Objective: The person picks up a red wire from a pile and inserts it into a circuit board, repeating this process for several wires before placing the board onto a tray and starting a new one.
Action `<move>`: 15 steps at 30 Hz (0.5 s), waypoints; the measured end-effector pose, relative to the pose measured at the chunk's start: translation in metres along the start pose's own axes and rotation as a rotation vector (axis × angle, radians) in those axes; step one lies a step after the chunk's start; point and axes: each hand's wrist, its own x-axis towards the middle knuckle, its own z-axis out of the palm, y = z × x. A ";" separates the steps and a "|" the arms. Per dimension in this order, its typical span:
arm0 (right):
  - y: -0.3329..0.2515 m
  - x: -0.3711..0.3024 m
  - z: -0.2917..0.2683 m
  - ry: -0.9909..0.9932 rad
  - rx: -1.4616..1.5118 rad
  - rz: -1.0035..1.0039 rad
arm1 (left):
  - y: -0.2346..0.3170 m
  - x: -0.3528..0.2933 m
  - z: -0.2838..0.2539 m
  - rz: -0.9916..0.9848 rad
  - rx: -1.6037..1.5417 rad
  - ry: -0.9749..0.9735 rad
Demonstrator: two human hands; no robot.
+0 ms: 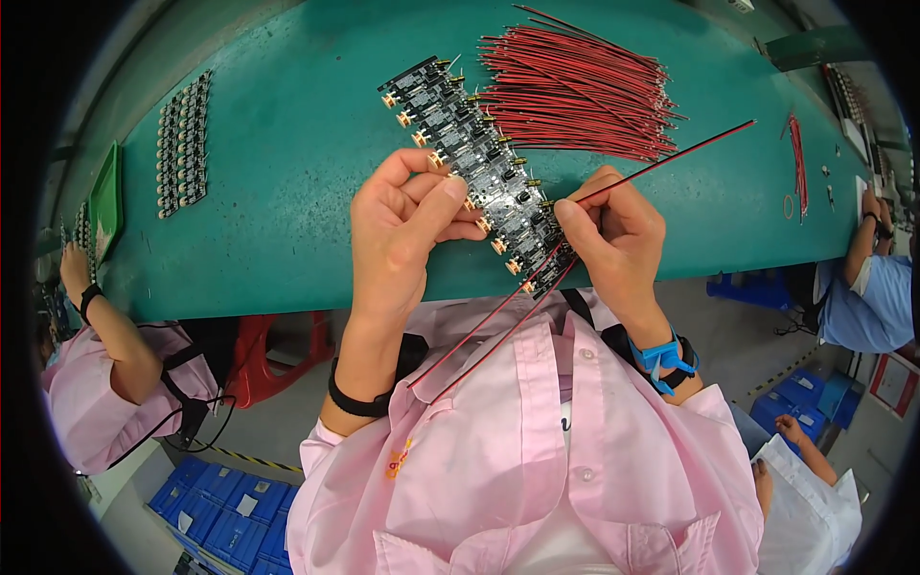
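Pink shirt (470,479) fills six o'clock. Centrally, the left hand (398,211) pinches a circuit-board strip (498,172), apparently steadying it aslant; the right hand (618,225), grip pinched, holds a red-and-black wire (690,151) beside the strip's three-o'clock edge. A wire pile (580,91) sits at one o'clock, seemingly within reach.

From my remote seat I see a green bench top (287,125) with a thick pile of red-and-black wires (580,91) lying on its far side, their ends only roughly lined up. Toward the left I make out two strips of dark circuit boards (195,144) side by side, dotted with pale round parts, and farther left a green tray (109,196). Well over to the right lies a thin bunch of red wires (800,172) with a small ring (784,207) just beside it.
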 end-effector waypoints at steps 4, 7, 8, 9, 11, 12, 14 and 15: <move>-0.001 -0.001 0.001 0.008 -0.017 0.001 | 0.000 0.000 0.000 0.001 0.006 0.001; -0.001 -0.001 0.001 0.020 -0.047 -0.037 | -0.001 0.000 0.000 0.005 0.009 0.001; -0.001 0.000 0.002 0.026 -0.070 -0.074 | -0.001 0.000 0.000 0.007 0.012 0.001; -0.001 0.000 0.002 0.032 -0.094 -0.111 | -0.002 0.000 0.000 0.009 0.014 0.000; -0.002 0.001 0.003 0.042 -0.140 -0.151 | -0.001 0.000 0.001 0.007 0.013 0.003; -0.003 0.002 0.003 0.051 -0.185 -0.191 | 0.000 0.000 0.001 0.007 0.013 0.008; -0.006 0.004 0.004 0.060 -0.232 -0.232 | 0.000 0.000 0.001 0.006 0.012 0.011; -0.008 0.004 0.004 0.062 -0.266 -0.260 | 0.000 0.000 0.000 0.008 0.011 0.010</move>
